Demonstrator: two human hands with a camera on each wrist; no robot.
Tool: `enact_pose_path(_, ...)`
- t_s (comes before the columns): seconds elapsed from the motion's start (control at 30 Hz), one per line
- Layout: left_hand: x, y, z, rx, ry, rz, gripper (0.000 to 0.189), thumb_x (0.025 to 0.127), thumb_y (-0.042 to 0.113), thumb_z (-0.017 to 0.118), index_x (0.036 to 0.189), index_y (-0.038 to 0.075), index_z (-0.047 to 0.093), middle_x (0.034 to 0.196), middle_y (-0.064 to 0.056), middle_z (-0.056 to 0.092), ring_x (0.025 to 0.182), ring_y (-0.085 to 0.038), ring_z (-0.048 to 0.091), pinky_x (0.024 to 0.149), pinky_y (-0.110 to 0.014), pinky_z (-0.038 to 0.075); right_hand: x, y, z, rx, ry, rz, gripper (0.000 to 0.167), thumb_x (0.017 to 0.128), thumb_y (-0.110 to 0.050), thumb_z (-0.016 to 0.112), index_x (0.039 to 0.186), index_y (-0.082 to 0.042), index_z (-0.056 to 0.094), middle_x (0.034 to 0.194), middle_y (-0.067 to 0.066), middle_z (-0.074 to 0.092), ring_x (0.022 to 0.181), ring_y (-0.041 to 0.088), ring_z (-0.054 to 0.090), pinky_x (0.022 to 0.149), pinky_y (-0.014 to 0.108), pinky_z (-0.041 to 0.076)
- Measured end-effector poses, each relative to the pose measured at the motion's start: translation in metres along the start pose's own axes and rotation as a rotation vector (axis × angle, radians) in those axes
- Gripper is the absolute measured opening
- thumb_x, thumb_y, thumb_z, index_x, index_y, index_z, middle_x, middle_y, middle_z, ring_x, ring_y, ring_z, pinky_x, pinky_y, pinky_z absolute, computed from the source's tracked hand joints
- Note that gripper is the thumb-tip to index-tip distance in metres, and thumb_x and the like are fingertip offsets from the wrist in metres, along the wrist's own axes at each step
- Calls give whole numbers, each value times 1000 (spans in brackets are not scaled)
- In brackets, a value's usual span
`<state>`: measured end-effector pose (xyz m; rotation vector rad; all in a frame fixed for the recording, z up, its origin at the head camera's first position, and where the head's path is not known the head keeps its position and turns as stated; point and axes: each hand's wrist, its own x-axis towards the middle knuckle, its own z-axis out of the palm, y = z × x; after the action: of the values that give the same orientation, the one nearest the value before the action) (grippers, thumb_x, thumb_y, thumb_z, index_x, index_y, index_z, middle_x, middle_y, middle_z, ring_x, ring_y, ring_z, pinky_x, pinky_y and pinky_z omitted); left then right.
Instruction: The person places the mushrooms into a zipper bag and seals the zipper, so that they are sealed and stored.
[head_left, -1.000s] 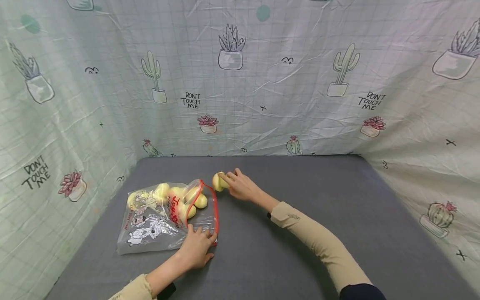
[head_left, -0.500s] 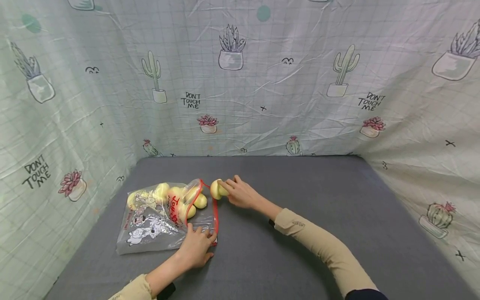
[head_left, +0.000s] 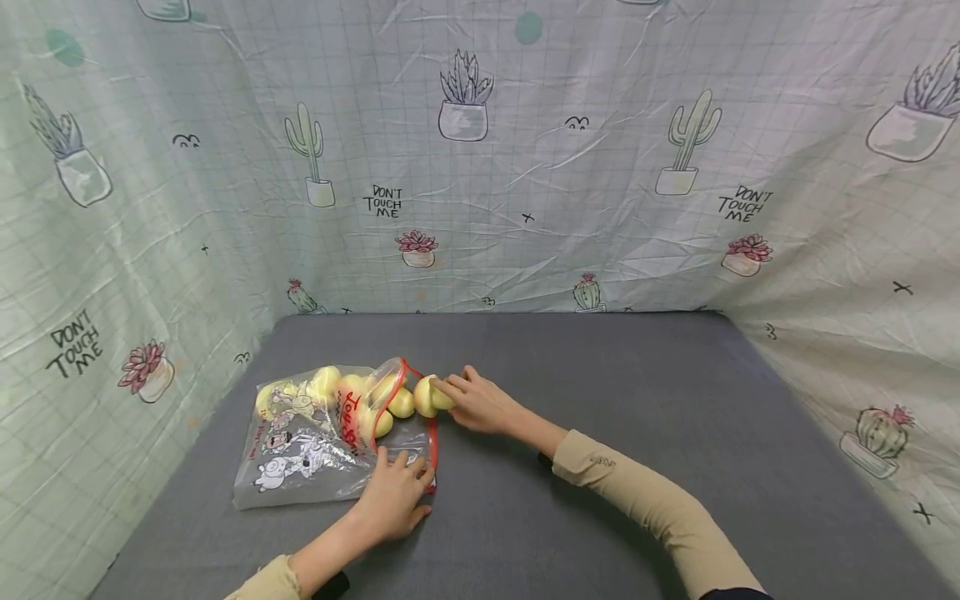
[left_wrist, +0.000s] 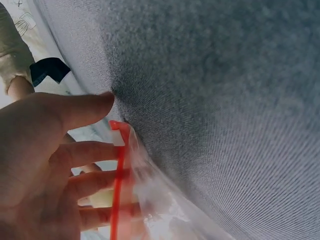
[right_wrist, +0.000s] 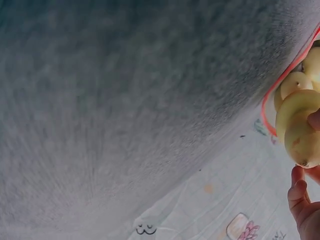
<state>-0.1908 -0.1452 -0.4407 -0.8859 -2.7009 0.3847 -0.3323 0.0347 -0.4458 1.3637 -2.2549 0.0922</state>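
Note:
My right hand pinches a pale yellow mushroom at the mouth of a clear zip bag. The rounded cap faces the bag, while fingers and thumb hold the stem end, as the right wrist view shows. Inside the bag lie several more pale yellow pieces, partly covered by its printed film. My left hand rests on the near part of the bag mouth. In the left wrist view, its fairly straight fingers reach the red zip strip, and the thumb is apart from the strip.
Dark grey cloth covers the table. A pale curtain printed with potted cacti hangs behind and along both sides. The bag lies flat on the left half of the table.
My right hand has brought the mushroom nearer and slightly left, from beyond the bag's far corner to its red-edged mouth. The left hand and bag stay almost still.

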Motion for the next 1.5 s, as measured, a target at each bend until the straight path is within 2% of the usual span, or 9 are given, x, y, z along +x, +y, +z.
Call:
enact_pose_path(0.13, 1, 0, 3, -7, 79, -3, 37, 69, 44, 68, 92, 16, 64, 89, 1, 59, 83, -22, 52, 75, -47, 35, 0, -4, 0, 16, 10, -7, 54, 81, -23, 61, 131, -12, 43, 99, -2, 55, 76, 12, 39, 58, 20, 38)
enact_pose_path(0.27, 2, 0, 6, 24, 159, -8, 33, 67, 41, 70, 86, 15, 63, 82, 2, 57, 78, -20, 50, 71, -42, 35, 1, -9, 0, 16, -6, -18, 54, 81, -25, 61, 131, -14, 43, 101, -3, 56, 75, 12, 38, 60, 20, 38)
enact_pose_path(0.47, 4, 2, 10, 104, 202, -20, 33, 63, 42, 72, 81, 16, 64, 78, 2, 56, 75, -18, 51, 69, -38, 35, 2, -14, -3, 35, -35, -22, 53, 83, -26, 59, 132, -15, 42, 104, -4, 56, 75, 12, 37, 62, 20, 36)
enact_pose_path(0.63, 4, 3, 13, 131, 233, -39, 35, 59, 42, 73, 81, 16, 64, 77, 1, 54, 75, -18, 50, 68, -37, 34, 4, -17, -2, 60, -40, -26, 52, 84, -28, 58, 132, -15, 42, 107, -4, 57, 74, 11, 35, 60, 19, 33)
enact_pose_path(0.97, 4, 7, 12, 136, 225, -80, 40, 59, 42, 72, 84, 11, 64, 75, -1, 52, 73, -19, 48, 66, -37, 34, 7, -24, -2, 77, -31, -51, 51, 85, -30, 57, 133, -18, 41, 108, -5, 57, 74, 12, 36, 60, 20, 34)
enact_pose_path(1.5, 5, 10, 14, 152, 181, -71, 34, 63, 42, 70, 85, 16, 67, 75, -1, 52, 72, -18, 48, 66, -36, 33, 10, -29, 0, 16, -90, -111, 47, 89, -29, 51, 134, -21, 39, 115, -5, 55, 74, 12, 37, 64, 22, 32)
